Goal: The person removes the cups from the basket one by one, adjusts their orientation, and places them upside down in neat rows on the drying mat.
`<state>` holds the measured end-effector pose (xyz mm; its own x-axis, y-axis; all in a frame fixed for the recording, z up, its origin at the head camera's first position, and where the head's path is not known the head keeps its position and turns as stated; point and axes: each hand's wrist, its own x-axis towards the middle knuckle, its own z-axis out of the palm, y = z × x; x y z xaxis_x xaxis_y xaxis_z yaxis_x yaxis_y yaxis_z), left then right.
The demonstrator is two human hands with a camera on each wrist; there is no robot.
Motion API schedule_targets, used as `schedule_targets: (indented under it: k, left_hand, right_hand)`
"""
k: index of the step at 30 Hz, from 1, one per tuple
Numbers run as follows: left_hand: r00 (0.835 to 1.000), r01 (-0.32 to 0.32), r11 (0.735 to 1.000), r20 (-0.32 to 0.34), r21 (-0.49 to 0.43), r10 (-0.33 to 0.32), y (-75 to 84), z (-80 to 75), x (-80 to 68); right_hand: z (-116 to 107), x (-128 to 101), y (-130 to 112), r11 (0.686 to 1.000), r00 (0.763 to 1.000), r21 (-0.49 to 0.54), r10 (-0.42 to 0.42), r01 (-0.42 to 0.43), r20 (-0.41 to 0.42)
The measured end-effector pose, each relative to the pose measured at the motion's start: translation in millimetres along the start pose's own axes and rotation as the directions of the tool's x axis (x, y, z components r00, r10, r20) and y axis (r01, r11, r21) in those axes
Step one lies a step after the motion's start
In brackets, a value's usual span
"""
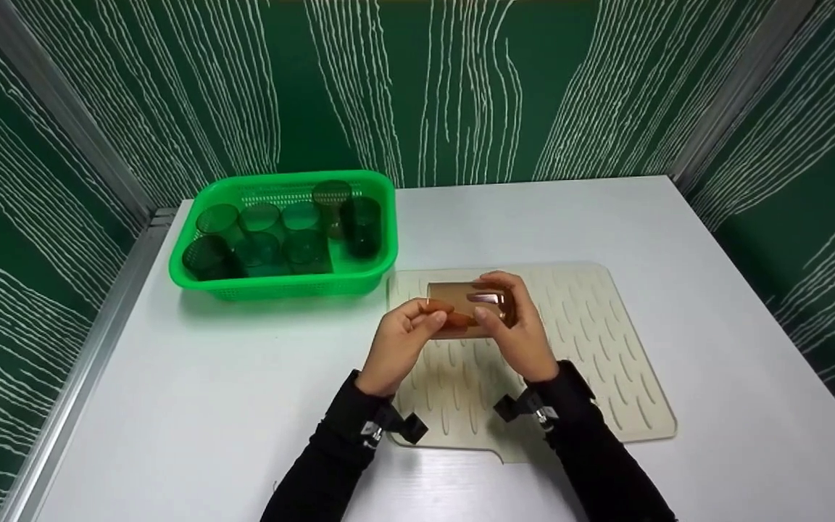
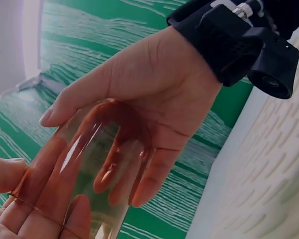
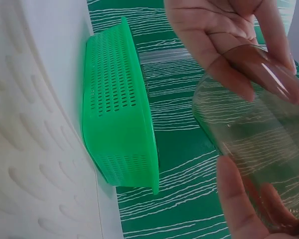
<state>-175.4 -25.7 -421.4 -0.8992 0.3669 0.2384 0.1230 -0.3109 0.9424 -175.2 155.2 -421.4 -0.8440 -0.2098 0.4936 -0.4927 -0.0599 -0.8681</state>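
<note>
While you look down from the head camera, the white table (image 1: 207,406) fills most of the view, and on it, a little toward 3 o'clock from the centre, lies the cream ribbed mat (image 1: 606,341). At about 10 o'clock from the mat stands the green basket (image 1: 280,286) — it holds several dark transparent cups (image 1: 258,239), some upright and some lying.

Above the mat, toward its 11 o'clock part, you hold one clear amber cup (image 1: 464,308) on its side between both hands. Your left hand (image 1: 399,344) pinches the rim end with thumb and fingers curled on it. Your right hand (image 1: 515,326) wraps the other end — in the left wrist view its fingers (image 2: 149,179) show through the wall of the cup. Whether the cup touches the mat, I cannot tell.
</note>
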Motion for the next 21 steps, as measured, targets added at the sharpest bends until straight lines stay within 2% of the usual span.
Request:
schedule_targets:
  k: [3, 7, 11, 13, 15, 17, 19, 21]
  left_hand:
    - [1.000, 0.004, 1.000, 0.028, -0.011, -0.004, 1.2, -2.0, -1.2]
    - [0.998, 0.012, 0.999, 0.063, 0.029, -0.014, 3.6, -7.0, -3.5]
    - [0.997, 0.011, 0.990, 0.072, 0.142, -0.022, 7.9, -14.6, -6.0]
    - [0.998, 0.011, 0.974, 0.055, 0.227, -0.025, 10.7, -18.8, -7.5]
    - [1.000, 0.012, 0.938, 0.012, 0.345, -0.017, 14.6, -23.2, -9.4]
    - [0.999, 0.014, 0.881, -0.050, 0.473, 0.011, 19.3, -27.8, -11.8]
    - [0.991, 0.034, 0.806, -0.125, 0.591, 0.049, 24.4, -32.8, -14.3]
    - [0.976, 0.065, 0.718, -0.193, 0.693, 0.099, 29.2, -38.0, -16.6]
  right_hand:
    - [0.8, -0.3, 1.0, 1.000, 1.000, -0.014, 0.001, -0.001, 0.011]
    - [1.2, 0.3, -0.7, 0.999, 0.999, -0.027, 0.019, -0.018, 0.042]
    - [-1.5, 2.2, 0.6, 0.998, 0.997, 0.005, 0.058, -0.058, 0.051]
    - [-4.7, 3.6, 5.2, 0.998, 0.997, 0.017, 0.061, -0.062, 0.051]
    - [-8.6, 4.9, 12.3, 0.998, 0.997, 0.021, 0.054, -0.055, 0.054]
    - [-14.2, 6.9, 26.8, 1.000, 0.997, 0.027, 0.012, -0.014, 0.070]
    - [-19.5, 9.7, 40.0, 0.999, 0.995, 0.034, -0.027, 0.023, 0.100]
    - [-23.6, 13.6, 49.1, 0.999, 0.991, 0.019, -0.039, 0.037, 0.127]
